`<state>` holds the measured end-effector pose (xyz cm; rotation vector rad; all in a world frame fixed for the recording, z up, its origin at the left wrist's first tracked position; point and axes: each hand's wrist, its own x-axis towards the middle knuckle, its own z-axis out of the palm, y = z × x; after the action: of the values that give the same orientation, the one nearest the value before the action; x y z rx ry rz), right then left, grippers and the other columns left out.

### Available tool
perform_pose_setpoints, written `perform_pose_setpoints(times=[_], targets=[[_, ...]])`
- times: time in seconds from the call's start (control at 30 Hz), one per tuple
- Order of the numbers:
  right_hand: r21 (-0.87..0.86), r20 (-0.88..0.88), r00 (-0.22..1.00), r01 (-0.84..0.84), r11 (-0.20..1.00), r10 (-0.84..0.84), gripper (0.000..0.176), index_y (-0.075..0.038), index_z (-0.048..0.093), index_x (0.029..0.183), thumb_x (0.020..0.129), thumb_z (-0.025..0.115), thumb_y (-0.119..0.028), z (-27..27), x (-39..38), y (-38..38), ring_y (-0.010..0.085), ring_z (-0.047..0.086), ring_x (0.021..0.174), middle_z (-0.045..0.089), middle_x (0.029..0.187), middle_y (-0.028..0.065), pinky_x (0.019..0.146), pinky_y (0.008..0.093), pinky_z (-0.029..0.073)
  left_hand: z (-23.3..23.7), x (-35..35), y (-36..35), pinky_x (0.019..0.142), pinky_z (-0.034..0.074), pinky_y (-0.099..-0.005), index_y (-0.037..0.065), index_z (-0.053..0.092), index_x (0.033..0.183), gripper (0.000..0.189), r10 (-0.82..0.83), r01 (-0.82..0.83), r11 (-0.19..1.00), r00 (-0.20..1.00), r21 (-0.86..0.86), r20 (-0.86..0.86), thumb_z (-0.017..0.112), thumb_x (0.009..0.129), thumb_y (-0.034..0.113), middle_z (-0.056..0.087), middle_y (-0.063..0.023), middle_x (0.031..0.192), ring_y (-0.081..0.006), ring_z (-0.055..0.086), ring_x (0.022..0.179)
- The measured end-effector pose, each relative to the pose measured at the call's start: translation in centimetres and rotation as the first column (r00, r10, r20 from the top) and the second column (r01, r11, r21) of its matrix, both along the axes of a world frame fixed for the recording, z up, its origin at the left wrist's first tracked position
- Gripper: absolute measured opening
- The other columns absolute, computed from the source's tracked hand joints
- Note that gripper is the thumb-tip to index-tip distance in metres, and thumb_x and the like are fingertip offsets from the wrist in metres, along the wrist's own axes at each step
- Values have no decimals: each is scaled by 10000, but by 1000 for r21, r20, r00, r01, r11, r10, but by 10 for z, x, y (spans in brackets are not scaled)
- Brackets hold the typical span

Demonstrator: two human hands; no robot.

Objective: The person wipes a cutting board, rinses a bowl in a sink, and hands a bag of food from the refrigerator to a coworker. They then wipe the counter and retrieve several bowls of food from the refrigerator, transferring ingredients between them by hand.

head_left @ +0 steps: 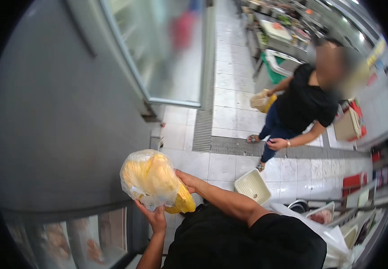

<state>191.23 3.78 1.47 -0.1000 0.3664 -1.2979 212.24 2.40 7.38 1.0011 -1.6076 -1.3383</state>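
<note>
A clear plastic bag (pixel 147 175) full of pale yellow contents is in front of my body, with a brighter yellow part (pixel 183 200) at its right side. From below, my left hand (pixel 153 218) supports the bag, fingers and thumb pressed against the plastic. My right hand (pixel 186 180) grips the bag's right side; some of its fingers are hidden behind it. What exactly is inside the bag cannot be made out. Just left of the bag is a large grey door or panel (pixel 59 116).
A glass door (pixel 176 102) stands open ahead. Another person (pixel 303 98) in black stands at right, holding a bag (pixel 262 101). A cream basin (pixel 252 186) sits on the tiled floor. Packed food (pixel 94 251) shows behind glass at lower left. A counter (pixel 279 40) runs behind.
</note>
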Motion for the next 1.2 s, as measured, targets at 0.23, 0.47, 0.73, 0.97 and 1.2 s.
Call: perform_pose_setpoints(times=[0.23, 0.47, 0.73, 0.97, 1.2], targets=[[-129, -12, 881, 467, 875, -473, 711, -74, 462, 1394, 896, 569, -569, -7, -36, 25, 254, 589, 1168, 570, 1329, 138, 995, 438, 485, 10, -67, -62, 1108, 284, -390, -24, 41, 1494, 996, -434, 435, 900, 899, 6, -55, 728, 780, 82, 249, -219, 1473, -309, 310, 1347], [-147, -14, 590, 797, 586, -807, 794, -70, 439, 1407, 855, 584, -622, 3, -99, 100, 261, 558, 1207, 535, 1372, 126, 1025, 448, 461, 21, -183, -34, 1095, 312, -405, -30, 120, 1480, 1005, -665, 653, 734, 747, -189, -3, 769, 720, 71, 352, -221, 1351, -332, 383, 1282], [-104, 22, 402, 911, 398, -915, 779, -58, 434, 1405, 871, 571, -608, -5, -142, 151, 280, 557, 1205, 532, 1371, 137, 1016, 459, 469, 32, -266, -1, 1090, 331, -429, -20, 139, 1484, 1015, -739, 771, 581, 634, -260, 227, 778, 709, 123, 365, -228, 1339, -368, 386, 1275], [-176, -24, 269, 947, 269, -963, 722, -73, 416, 1419, 920, 500, -588, 21, -154, 149, 290, 544, 1216, 522, 1380, 124, 1021, 453, 463, 31, -306, -3, 1078, 342, -427, -20, 165, 1472, 1023, -769, 788, 521, 600, -329, 221, 788, 671, 112, 372, -223, 1321, -366, 408, 1242], [-191, -168, 42, 979, 75, -985, 680, -82, 380, 1434, 965, 400, -574, 47, -168, 121, 283, 523, 1234, 489, 1402, 115, 1033, 427, 449, 34, -343, -17, 1083, 345, -431, -22, 163, 1469, 1023, -775, 763, 486, 602, -427, 194, 792, 676, 123, 355, -236, 1327, -390, 393, 1263]])
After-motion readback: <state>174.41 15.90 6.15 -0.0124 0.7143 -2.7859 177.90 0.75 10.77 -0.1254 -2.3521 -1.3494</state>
